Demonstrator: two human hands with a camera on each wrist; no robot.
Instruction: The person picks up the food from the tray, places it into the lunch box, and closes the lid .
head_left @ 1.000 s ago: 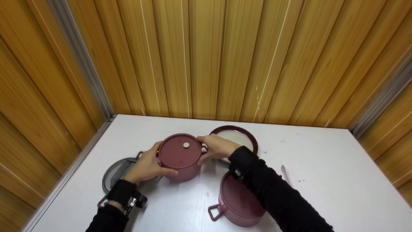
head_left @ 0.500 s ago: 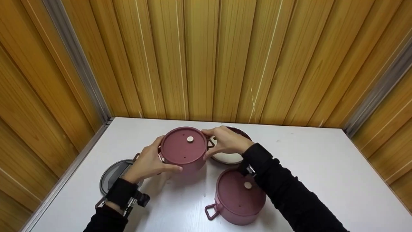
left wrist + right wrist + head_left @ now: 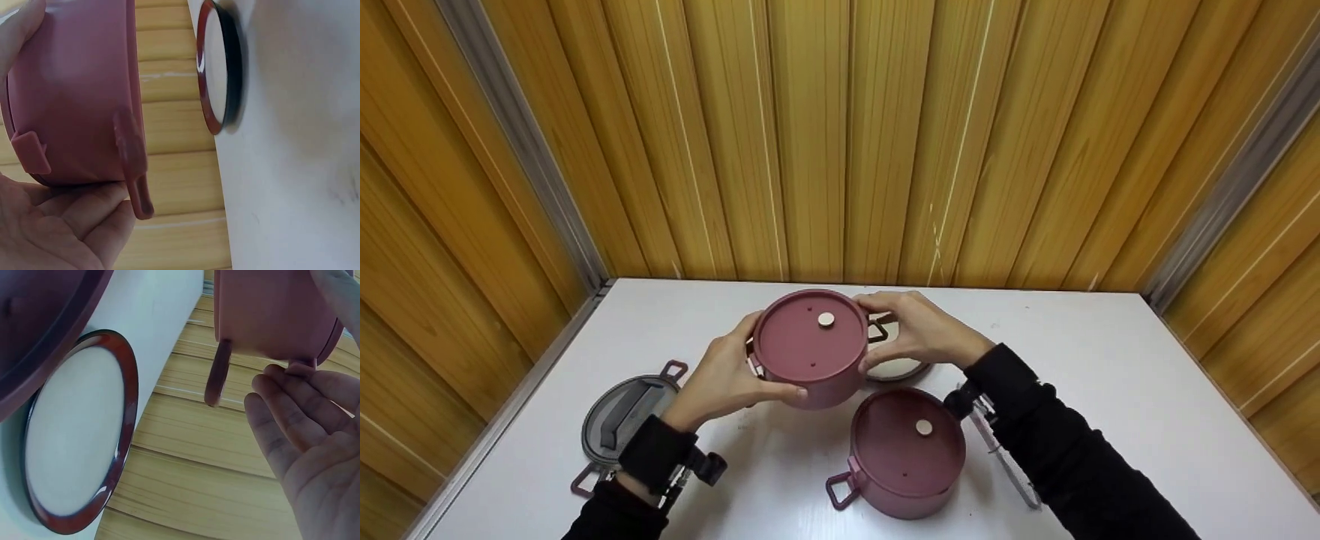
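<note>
My left hand [image 3: 727, 382] and right hand [image 3: 926, 334] grip a dusty-pink lidded pot [image 3: 810, 341] from either side, raised over the table. Its lid is on, with a small pale knob [image 3: 826, 320] on top. The left thumb lies along the front wall; in the left wrist view the fingers [image 3: 93, 216] curl toward the pot. Beside the right loop handle [image 3: 877, 330], the right thumb and fingers clasp the pot's wall. A second pink lidded pot [image 3: 907, 450] stands nearer to me. Behind them, a white plate [image 3: 132, 382] with a dark red rim is partly covered.
At the left lies a round grey piece [image 3: 622, 420] with pink loop handles and a grey bar across it, partly behind the left wrist. A long, pale, slender utensil [image 3: 1012, 472] lies near my right forearm. Wood-patterned panels [image 3: 810, 150] wall the white table [image 3: 1080, 375].
The held pot has moved right and upward with both hands, tilting slightly. My right forearm has shifted right, uncovering the second pot's lid and the slender utensil. The head view has shifted slightly too.
</note>
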